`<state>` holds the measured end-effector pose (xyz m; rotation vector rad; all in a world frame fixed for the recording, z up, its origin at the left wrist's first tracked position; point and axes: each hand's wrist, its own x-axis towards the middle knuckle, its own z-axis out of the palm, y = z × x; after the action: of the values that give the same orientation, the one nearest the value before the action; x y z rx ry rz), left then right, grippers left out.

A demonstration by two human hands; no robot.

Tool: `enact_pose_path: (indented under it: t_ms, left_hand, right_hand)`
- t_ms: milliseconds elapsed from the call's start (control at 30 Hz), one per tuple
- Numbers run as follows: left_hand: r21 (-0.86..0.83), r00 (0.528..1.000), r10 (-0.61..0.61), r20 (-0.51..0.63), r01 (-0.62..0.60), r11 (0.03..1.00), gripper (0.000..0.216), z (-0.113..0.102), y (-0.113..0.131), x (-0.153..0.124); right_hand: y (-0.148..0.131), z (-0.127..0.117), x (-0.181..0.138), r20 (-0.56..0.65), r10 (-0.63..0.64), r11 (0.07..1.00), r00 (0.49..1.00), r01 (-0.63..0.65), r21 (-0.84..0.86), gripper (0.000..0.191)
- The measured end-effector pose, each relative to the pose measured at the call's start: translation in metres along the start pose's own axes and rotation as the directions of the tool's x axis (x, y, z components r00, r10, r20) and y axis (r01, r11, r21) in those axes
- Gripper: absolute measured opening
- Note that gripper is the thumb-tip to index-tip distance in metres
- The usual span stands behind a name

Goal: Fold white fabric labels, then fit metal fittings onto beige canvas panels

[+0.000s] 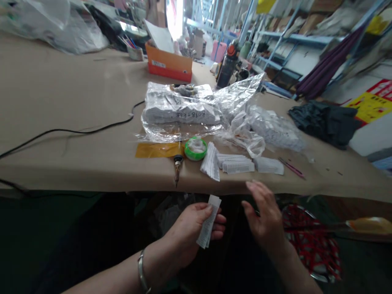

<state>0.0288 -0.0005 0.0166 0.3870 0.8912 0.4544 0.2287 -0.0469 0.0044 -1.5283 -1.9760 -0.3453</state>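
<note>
My left hand (196, 228) is closed on a few printed paper labels (208, 224), pinned between thumb and fingers just below the table edge. To its right my right hand (266, 216) is raised with fingers apart, holding nothing. On the table above lie stacks of similar labels: a fanned stack (210, 162), a middle stack (237, 164) and a right stack (269, 165). A green round tub (195, 149) with white fluffy material stands beside the fanned stack. A soldering iron (177, 167) lies with its tip toward the edge, across amber tape (156, 150).
A plastic-wrapped white bundle (180, 108) sits behind, with clear plastic film (241, 122) to its right. Pink tweezers (292, 168) lie right of the labels. A black cable (70, 130) crosses the left side. An orange box (169, 67) and a dark bottle (227, 67) stand farther back.
</note>
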Motion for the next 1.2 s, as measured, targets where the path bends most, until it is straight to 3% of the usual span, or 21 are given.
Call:
enact_pose_path:
  t_ms: [100, 167, 267, 433, 500, 600, 700, 767, 833, 1033, 1200]
  left_hand:
    - [0.043, 1.0, -0.006, -0.007, 0.006, 0.999, 0.017, -0.002, -0.001, 0.001]
    - [0.052, 1.0, -0.014, -0.005, 0.014, 0.999, 0.017, -0.005, -0.003, 0.002]
    - [0.055, 1.0, -0.025, -0.009, 0.025, 0.998, 0.017, -0.008, -0.006, 0.004]
    - [0.061, 0.999, -0.031, -0.031, 0.033, 0.998, 0.017, -0.009, -0.006, 0.001]
    - [0.069, 0.998, -0.036, -0.046, 0.039, 0.997, 0.017, -0.006, -0.004, -0.002]
    - [0.056, 0.998, -0.046, -0.034, 0.048, 0.997, 0.017, -0.003, -0.003, -0.007]
    - [-0.009, 0.999, -0.046, 0.025, 0.046, 0.999, 0.018, -0.001, -0.005, -0.01]
    - [-0.082, 0.998, 0.006, 0.062, -0.001, 0.997, 0.015, -0.002, -0.006, -0.011]
    - [-0.162, 0.995, 0.072, 0.066, -0.06, 0.985, 0.011, -0.005, -0.008, -0.011]
    - [-0.236, 0.993, 0.076, -0.088, -0.095, 0.967, 0.006, -0.014, -0.008, -0.011]
    - [-0.25, 0.996, 0.064, -0.064, -0.078, 0.965, 0.004, -0.017, -0.008, -0.012]
  right_hand:
    - [0.047, -0.004, 0.004, -0.035, 0.189, 0.914, 0.981, -0.189, -0.36, 0.067]
    - [0.069, -0.003, 0.001, 0.039, 0.226, 0.862, 0.973, -0.181, -0.474, 0.068]
    - [0.083, -0.003, -0.009, 0.094, 0.194, 0.868, 0.977, -0.126, -0.48, 0.05]
    - [0.087, -0.014, -0.016, -0.054, 0.144, 0.944, 0.988, -0.153, -0.291, 0.021]
    - [0.077, -0.02, -0.012, -0.154, 0.181, 0.965, 0.971, -0.205, -0.165, 0.017]
    - [0.037, -0.022, -0.005, -0.247, 0.208, 0.978, 0.946, -0.208, 0.026, 0.012]
    - [-0.018, -0.014, -0.003, -0.12, 0.001, 0.976, 0.993, 0.026, 0.218, 0.022]
    - [-0.048, -0.004, -0.005, -0.025, -0.175, 0.938, 0.984, 0.175, 0.298, 0.024]
    - [-0.066, 0.008, -0.009, 0.035, -0.261, 0.918, 0.965, 0.237, 0.317, 0.022]
    - [-0.075, 0.022, -0.015, 0.09, -0.333, 0.891, 0.939, 0.282, 0.357, 0.022]
    - [-0.077, 0.02, -0.013, 0.126, -0.346, 0.89, 0.93, 0.282, 0.358, 0.022]
